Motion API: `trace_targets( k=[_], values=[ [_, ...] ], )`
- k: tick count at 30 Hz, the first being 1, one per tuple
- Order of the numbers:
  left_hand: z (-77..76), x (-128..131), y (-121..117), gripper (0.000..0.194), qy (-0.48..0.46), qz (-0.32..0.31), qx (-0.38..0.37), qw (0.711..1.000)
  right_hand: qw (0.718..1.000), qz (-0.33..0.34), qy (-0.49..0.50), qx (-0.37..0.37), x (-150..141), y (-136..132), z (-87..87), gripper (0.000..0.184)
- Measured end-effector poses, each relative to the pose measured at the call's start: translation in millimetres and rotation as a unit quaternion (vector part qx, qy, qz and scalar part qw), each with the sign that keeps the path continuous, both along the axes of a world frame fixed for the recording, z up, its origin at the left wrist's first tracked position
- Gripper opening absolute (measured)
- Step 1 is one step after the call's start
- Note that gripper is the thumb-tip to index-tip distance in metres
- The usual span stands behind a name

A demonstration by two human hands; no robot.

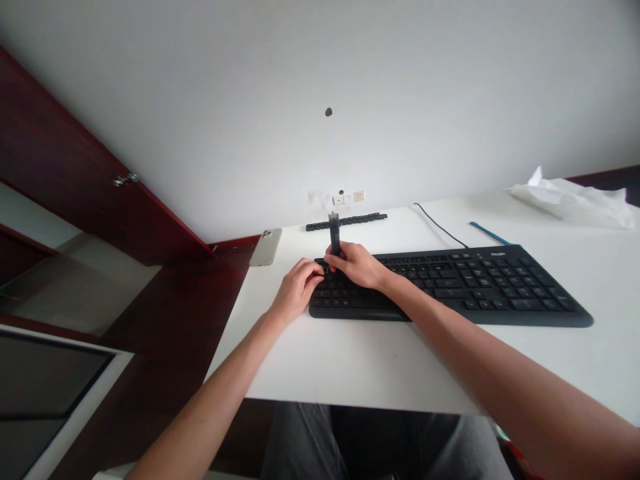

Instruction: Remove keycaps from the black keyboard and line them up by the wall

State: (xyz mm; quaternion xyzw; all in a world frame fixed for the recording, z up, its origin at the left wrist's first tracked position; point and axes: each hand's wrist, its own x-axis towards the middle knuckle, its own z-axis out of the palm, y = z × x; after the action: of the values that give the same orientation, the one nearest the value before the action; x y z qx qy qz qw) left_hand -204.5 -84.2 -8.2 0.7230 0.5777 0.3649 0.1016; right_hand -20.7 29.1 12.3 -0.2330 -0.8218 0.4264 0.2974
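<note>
Close work at the left end of the black keyboard [460,283]

Edges first: I've got a broad band of white table [360,367] between the keyboard and the near edge, with less room on the left, where the left forearm [245,350] comes in. The right forearm [450,327] slants across the keyboard's front edge. And here's the action: the right hand [359,265] grips a dark upright tool [335,233] over the upper-left keys. Just beside it, the left hand [297,285] has thumb and fingers drawn close together at the keys; whether they pinch anything small, I can't tell.

Around the surface, a phone [267,247] lies face down by the left edge, a black strip [370,219] near the wall [250,100], a cable [441,226] and a blue strip [490,233] behind the keyboard. Dark red door [90,160] over to the left. Far right, I see crumpled white plastic [575,198]; whether it holds anything, I can't make out.
</note>
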Motion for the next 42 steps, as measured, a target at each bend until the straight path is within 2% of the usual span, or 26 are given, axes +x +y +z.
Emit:
trace_targets(
  k=[4, 6, 10, 14, 21, 25, 28, 33, 37, 42],
  values=[
    [-3.1, -21, 7, 0.01, -0.092, 0.082, 0.0, 0.992, 0.999, -0.013, 0.02, -0.032, -1, 5, -4.9, 0.024],
    [-5.2, -34, 11, 0.013, -0.089, 0.111, -0.021, 0.99, 0.999, -0.01, 0.029, -0.037, -2, 6, -7.4, 0.023],
    [-7.7, -49, 16, 0.018, -0.049, 0.12, -0.074, 0.989, 0.998, -0.012, 0.037, -0.049, -3, 7, -11.2, 0.021],
    [-7.4, -49, 18, 0.02, -0.018, 0.11, -0.044, 0.993, 0.998, -0.009, 0.038, -0.055, -3, 8, -10.9, 0.021],
    [-8.3, -50, 24, 0.025, -0.021, 0.121, -0.041, 0.992, 0.998, -0.01, 0.031, -0.046, -3, 8, -9.0, 0.021],
    [-3.3, -49, 16, 0.026, -0.023, 0.148, 0.004, 0.989, 0.999, -0.01, 0.028, -0.04, -2, 8, -10.1, 0.022],
    [1.7, -44, 4, 0.015, 0.037, 0.173, 0.028, 0.984, 0.999, -0.011, 0.024, -0.045, -2, 8, -10.5, 0.024],
    [1.7, -38, -1, 0.011, 0.133, 0.128, 0.027, 0.983, 0.999, -0.011, 0.026, -0.042, -2, 8, -9.5, 0.024],
    [0.8, -41, 15, 0.011, 0.16, 0.146, 0.024, 0.976, 0.999, -0.013, 0.022, -0.047, -1, 7, -7.4, 0.023],
    [5.9, -49, 58, 0.011, 0.226, 0.189, -0.008, 0.955, 0.999, -0.016, 0.014, -0.047, 0, 6, -5.8, 0.023]
  ],
)
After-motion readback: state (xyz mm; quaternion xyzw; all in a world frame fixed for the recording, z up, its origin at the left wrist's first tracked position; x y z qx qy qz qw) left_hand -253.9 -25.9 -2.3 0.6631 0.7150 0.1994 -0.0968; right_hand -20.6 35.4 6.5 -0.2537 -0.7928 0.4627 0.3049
